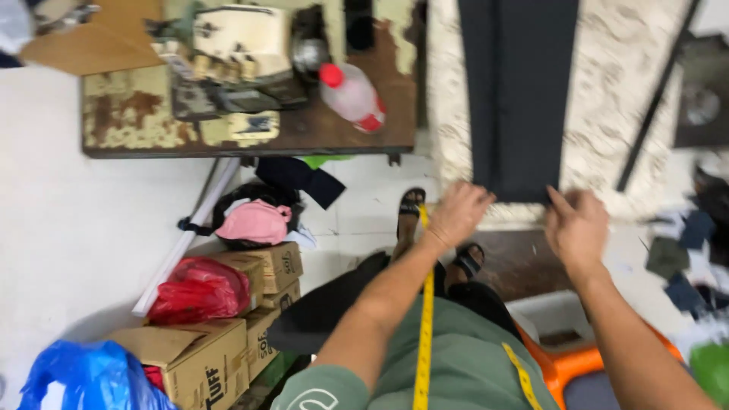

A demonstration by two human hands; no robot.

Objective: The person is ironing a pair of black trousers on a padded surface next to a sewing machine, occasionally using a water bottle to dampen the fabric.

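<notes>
GRIP: left hand and right hand each pinch the near edge of the dark fabric strip | LOCATION: strip lies flat along the pale patterned worktable | RISK: uneven pull may skew it; hanging yellow tape measure may snag.

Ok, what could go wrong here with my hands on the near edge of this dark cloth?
The dark folded cloth may skew, since left hand and right hand hold only its near edge. The yellow measuring tape hanging from the neck could snag the left wrist. The red-capped plastic bottle lies near the worn table's edge and might roll off.
</notes>
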